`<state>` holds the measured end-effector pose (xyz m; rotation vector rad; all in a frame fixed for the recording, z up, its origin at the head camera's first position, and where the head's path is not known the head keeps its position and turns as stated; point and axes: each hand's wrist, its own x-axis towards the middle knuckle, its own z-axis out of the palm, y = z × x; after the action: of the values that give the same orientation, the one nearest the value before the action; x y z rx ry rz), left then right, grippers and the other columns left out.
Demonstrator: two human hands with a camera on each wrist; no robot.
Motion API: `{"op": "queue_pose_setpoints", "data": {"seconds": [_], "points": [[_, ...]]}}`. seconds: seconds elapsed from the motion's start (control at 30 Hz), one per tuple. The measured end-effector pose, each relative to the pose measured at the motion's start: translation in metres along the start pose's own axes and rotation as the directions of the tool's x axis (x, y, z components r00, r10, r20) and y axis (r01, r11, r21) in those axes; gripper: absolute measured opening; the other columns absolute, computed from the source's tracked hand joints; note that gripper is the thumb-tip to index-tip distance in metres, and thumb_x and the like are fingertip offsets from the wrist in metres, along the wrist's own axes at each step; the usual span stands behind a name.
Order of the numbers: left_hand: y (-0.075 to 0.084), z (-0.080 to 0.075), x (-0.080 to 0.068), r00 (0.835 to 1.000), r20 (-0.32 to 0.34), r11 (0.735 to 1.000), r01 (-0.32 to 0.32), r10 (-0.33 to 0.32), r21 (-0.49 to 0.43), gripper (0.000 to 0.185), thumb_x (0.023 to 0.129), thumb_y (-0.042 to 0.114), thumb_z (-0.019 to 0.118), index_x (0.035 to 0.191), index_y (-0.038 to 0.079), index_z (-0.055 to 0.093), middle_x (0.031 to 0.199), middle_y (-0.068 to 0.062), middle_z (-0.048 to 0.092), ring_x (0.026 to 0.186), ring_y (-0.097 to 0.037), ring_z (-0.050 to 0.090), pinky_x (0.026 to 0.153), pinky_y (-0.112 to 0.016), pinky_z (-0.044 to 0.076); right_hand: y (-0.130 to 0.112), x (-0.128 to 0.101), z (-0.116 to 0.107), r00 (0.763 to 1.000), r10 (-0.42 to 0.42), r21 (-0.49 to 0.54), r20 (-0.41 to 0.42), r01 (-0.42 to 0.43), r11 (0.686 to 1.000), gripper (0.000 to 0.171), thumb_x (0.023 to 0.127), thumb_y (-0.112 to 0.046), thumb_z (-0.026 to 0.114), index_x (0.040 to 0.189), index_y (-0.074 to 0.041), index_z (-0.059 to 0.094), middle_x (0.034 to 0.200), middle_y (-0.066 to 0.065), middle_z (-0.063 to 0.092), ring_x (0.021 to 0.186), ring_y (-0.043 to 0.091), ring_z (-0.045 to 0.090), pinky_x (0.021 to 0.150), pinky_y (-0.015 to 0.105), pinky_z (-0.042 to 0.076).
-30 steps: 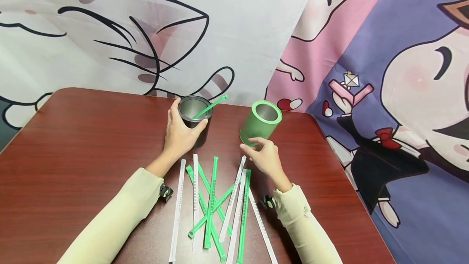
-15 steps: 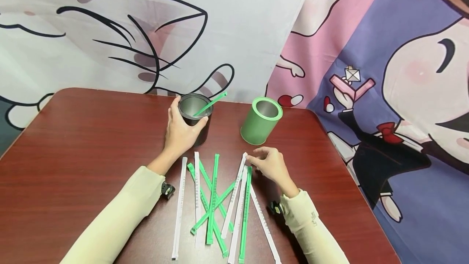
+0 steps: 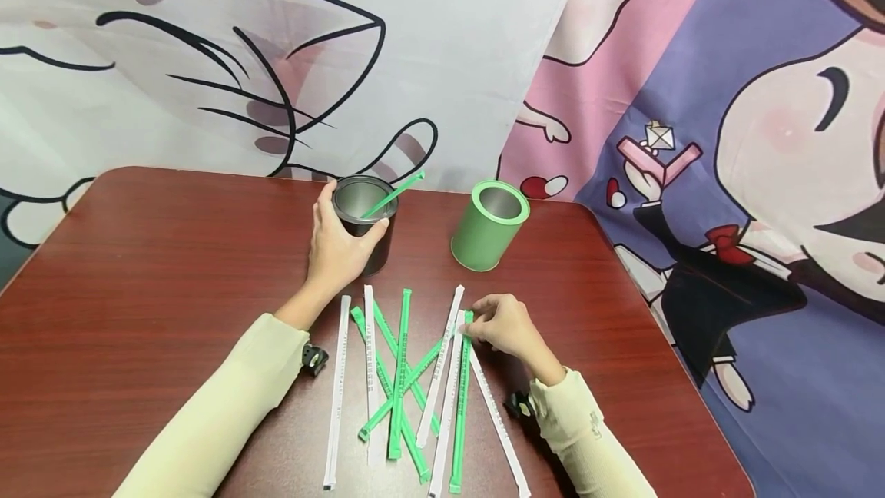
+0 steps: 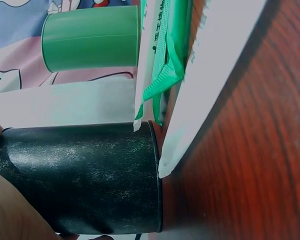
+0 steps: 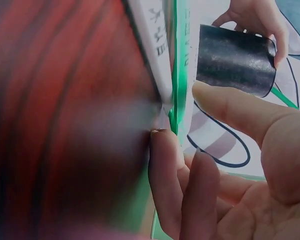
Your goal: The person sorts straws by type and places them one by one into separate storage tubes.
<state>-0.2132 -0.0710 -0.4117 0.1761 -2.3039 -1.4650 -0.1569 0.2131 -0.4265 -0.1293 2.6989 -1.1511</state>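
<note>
My left hand (image 3: 337, 246) grips a black can (image 3: 384, 249) standing at the back of the red-brown table (image 3: 138, 267). One green straw (image 3: 396, 194) leans out of that can. My right hand (image 3: 499, 326) hovers low over a loose pile of straws, its fingertips touching the top end of a green wrapped straw (image 3: 459, 398). In the right wrist view the thumb stands apart from the fingers (image 5: 165, 165) beside that green straw (image 5: 179, 75), with the black can (image 5: 235, 60) beyond. The left wrist view shows the black can (image 4: 80, 180) close up.
A green can (image 3: 489, 225) stands upright and empty-looking right of the black one, also seen as the green can (image 4: 90, 37). Several white straws (image 3: 336, 390) and green ones lie crossed in front of me. Cartoon cloth hangs behind; the table's right edge (image 3: 664, 344) is near.
My right hand let go of the tilted green can, which now stands upright, and drew back down to the straw pile. The left hand kept its hold on the black can.
</note>
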Motion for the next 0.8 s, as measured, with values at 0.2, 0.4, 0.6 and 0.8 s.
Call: {"op": "queue_pose_setpoints", "data": {"seconds": [0.2,0.4,0.6,0.8], "points": [[-0.0007,-0.0013,0.0022,1.000,0.005,1.000,-0.006,0.006,0.006,0.096,0.080,0.053,0.074,0.155,0.032,0.019,0.147,-0.011,0.038,0.118,-0.041,0.052,0.088,-0.060,0.043,-0.0014,0.0016,0.0039,0.999,-0.025,0.027,0.021,0.024,0.999,0.040,0.070,-0.010,0.086,0.105,0.001,0.069,0.070,0.002,0.067,0.052,0.015,0.061,0.046,0.031,0.051],[-0.0021,-0.0021,0.0002,1.000,0.012,1.000,0.001,-0.001,0.018,0.095,0.081,0.053,0.074,0.155,0.032,0.018,0.147,-0.010,0.038,0.118,-0.040,0.052,0.088,-0.060,0.043,-0.0011,0.0018,0.0065,0.999,-0.003,0.045,0.037,0.001,0.999,0.041,0.072,-0.005,0.085,0.108,0.001,0.068,0.071,0.003,0.065,0.053,0.014,0.060,0.045,0.032,0.051],[-0.0024,-0.0006,-0.0012,1.000,0.012,1.000,-0.001,0.001,0.015,0.095,0.081,0.053,0.073,0.155,0.032,0.019,0.147,-0.010,0.038,0.119,-0.039,0.052,0.088,-0.060,0.043,0.0002,0.0013,0.0045,0.999,0.022,0.077,0.024,-0.024,0.997,0.038,0.074,-0.004,0.082,0.110,0.000,0.068,0.071,0.004,0.065,0.056,0.014,0.062,0.045,0.033,0.051],[-0.0020,0.0005,0.0001,1.000,0.010,1.000,-0.002,0.001,0.016,0.096,0.080,0.054,0.074,0.155,0.033,0.018,0.148,-0.009,0.037,0.120,-0.039,0.051,0.088,-0.060,0.042,-0.0032,-0.0011,0.0000,1.000,-0.003,0.106,0.001,0.003,0.994,0.028,0.078,-0.003,0.077,0.105,0.001,0.068,0.070,0.004,0.066,0.056,0.014,0.062,0.045,0.033,0.051]]}}
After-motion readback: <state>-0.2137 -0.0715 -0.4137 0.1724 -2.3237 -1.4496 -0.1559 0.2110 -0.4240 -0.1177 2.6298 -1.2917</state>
